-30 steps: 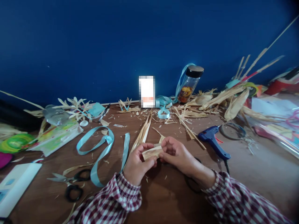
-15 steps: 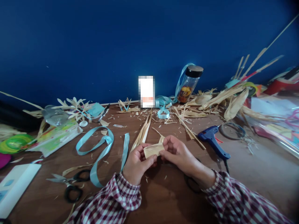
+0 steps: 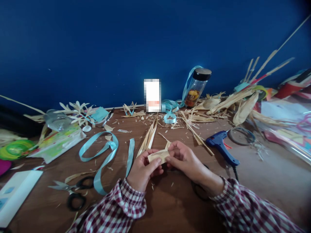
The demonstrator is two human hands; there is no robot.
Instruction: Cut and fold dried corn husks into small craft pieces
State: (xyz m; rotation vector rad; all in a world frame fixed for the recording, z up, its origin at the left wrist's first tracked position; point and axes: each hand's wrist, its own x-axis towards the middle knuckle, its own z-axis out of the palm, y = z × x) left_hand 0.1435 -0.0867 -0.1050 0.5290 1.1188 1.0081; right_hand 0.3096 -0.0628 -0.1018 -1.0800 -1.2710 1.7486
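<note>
Between my hands is a short, pale piece of corn husk [image 3: 159, 156], held above the table. My left hand [image 3: 143, 170] is closed on its left part, with the thumb pressed on the front face. The fingers and thumb of my right hand [image 3: 186, 161] pinch its right end. A thin curled husk tip [image 3: 167, 141] shows just behind my right fingers; whether it joins the held piece I cannot tell. Beyond my left hand lie long husk strips [image 3: 148, 137], and beside it a short light-blue ribbon piece [image 3: 130, 155].
Black-handled scissors [image 3: 73, 191] lie open at left near a looped blue ribbon [image 3: 97, 150]. A blue glue gun [image 3: 223, 149] rests at right, its cord running toward me. A tilted jar [image 3: 198, 87] and piled husks [image 3: 228, 100] stand along the blue wall.
My left thumb has slid up and right across the husk piece, which has tilted and dropped slightly. My right hand keeps its pinch, nearly still.
</note>
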